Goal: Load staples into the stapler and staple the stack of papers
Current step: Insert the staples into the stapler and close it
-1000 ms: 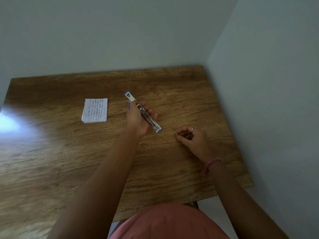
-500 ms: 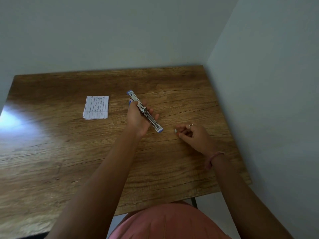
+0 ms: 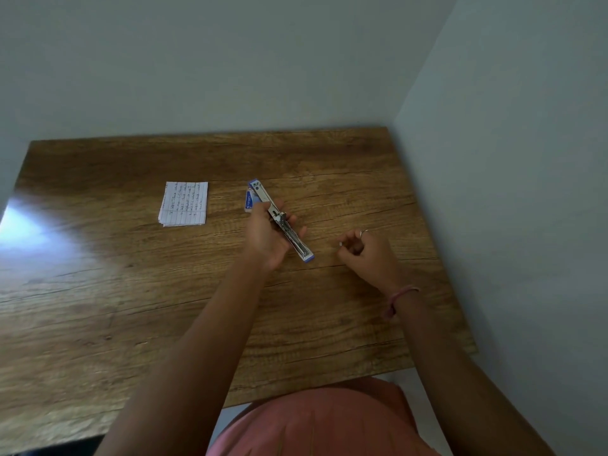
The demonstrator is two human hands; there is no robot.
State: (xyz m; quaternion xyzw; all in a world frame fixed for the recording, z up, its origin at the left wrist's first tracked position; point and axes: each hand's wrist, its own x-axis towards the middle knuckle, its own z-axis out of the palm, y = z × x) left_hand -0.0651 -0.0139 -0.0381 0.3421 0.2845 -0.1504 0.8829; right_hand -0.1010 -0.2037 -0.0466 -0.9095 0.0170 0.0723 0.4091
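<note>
Stapler (image 3: 281, 220): blue and metal, swung fully open into one long strip, held above the wooden table (image 3: 98, 291) in the left hand (image 3: 268, 236), fingers curled around its middle.
Right hand (image 3: 370, 255): just right of the stapler, apart from it; fingertips pinched together on something small and pale, too small to identify. Ring on one finger, pink band at the wrist.
Stack of papers (image 3: 184, 204): lined, handwritten, flat on the table, well left of the stapler.
</note>
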